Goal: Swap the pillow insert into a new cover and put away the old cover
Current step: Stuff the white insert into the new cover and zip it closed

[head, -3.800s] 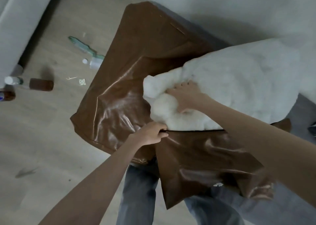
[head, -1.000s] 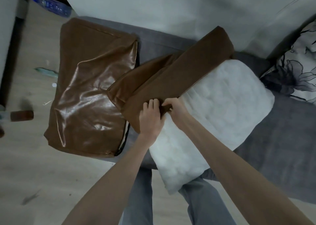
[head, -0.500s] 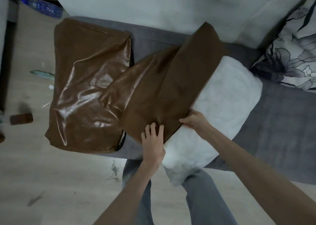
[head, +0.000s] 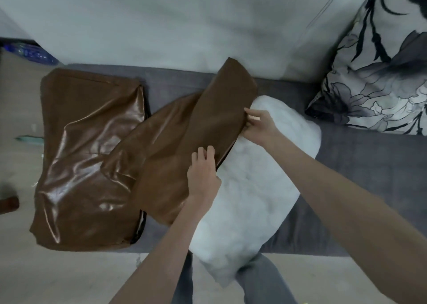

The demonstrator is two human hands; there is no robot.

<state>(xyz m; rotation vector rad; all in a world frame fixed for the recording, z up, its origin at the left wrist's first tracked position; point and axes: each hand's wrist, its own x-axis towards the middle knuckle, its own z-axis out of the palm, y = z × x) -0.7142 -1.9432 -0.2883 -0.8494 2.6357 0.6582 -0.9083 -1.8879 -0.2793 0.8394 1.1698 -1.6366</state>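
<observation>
On sofa (head: 360, 165), gripped cover (head: 196, 141) edge with both left hand (head: 203, 174) and right hand (head: 258, 125), insert (head: 254, 188) lengthwise toward five o'clock.

The folded brown cover (head: 184, 146) is hiding the left part of the white pillow insert (head: 254, 188), and the left hand (head: 202, 176) is covering its open edge there. The floral cushion (head: 381, 72) is running off the right edge, and a blue bottle (head: 34, 52) (too blurred to read) is sitting half cut off at far left.
</observation>
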